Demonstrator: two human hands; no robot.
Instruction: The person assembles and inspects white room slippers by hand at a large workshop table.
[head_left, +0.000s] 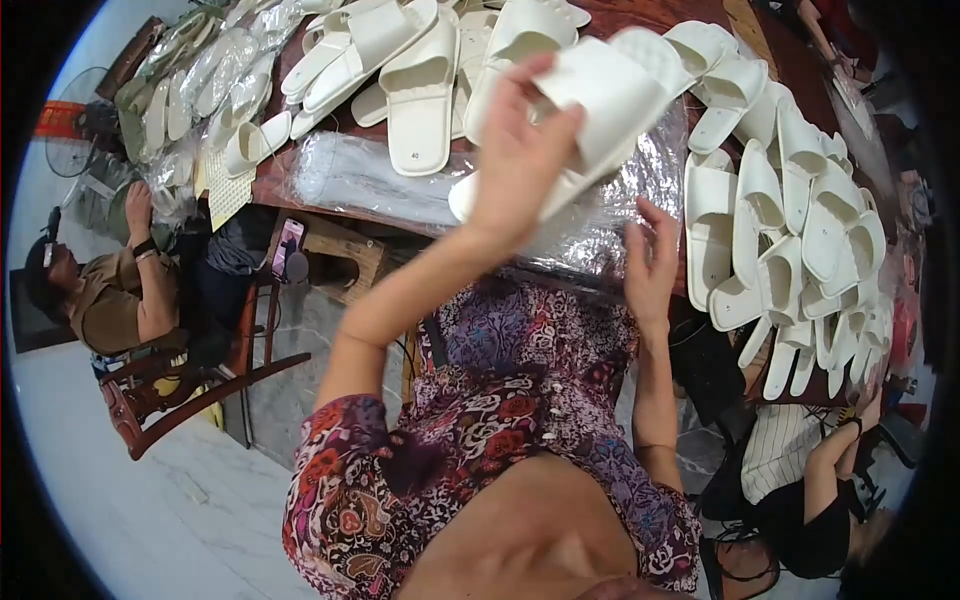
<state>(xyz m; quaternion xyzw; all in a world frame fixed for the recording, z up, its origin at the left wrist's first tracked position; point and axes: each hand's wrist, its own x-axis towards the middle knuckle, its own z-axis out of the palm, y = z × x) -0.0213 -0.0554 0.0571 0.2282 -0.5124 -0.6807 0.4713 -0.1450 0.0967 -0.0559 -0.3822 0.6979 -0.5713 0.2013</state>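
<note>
My left hand (525,150) grips a white slipper (610,95) by its side, thumb on the strap and fingers at the edge. The slipper is raised and tilted over the table; a second white sole shows just beneath it, and I cannot tell whether it is held too. Clear plastic bags (645,185) lie flat under it along the table's near edge. My right hand (652,262) is open beside the bags, fingers apart and pointing up, holding nothing. Just beyond my left hand, a white slipper (418,115) rests with its heel toward me.
White slippers (790,190) are heaped on the right of the dark red table (690,12). Bagged slippers (225,75) cover its far left. A person (120,300) sits at the left near a wooden chair (165,415); another person (825,490) works at the lower right.
</note>
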